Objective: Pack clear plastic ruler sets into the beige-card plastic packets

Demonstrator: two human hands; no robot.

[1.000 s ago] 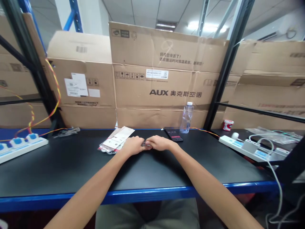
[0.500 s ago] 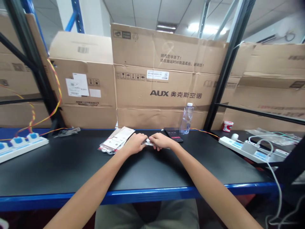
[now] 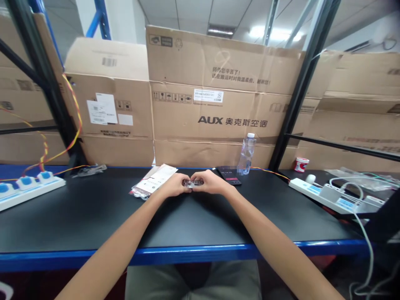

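Between my two hands is a small flat piece (image 3: 193,183), dark with pale, shiny patches; its exact kind is too small to make out. My left hand (image 3: 175,184) pinches its left end with thumb and fingers. The right end is in my right hand (image 3: 208,182), whose fingers are closed round it and partly hide it. Both hands are close together, just over the black tabletop (image 3: 193,225). Left of my left hand lies a loose pile of paper sheets and plastic packets (image 3: 153,182). A dark phone (image 3: 229,176) with a lit screen lies beyond my right hand.
A clear bottle (image 3: 247,154) with a white cap stands behind the phone. White power strips lie at the left (image 3: 34,189) and right (image 3: 331,198), with cables. A red-and-white tub (image 3: 301,164) stands at right. Large cardboard sheets (image 3: 218,108) wall off the back.
The small piece has turned, so its dark patterned side now shows instead of a whitish one. My hands have come closer together round it.
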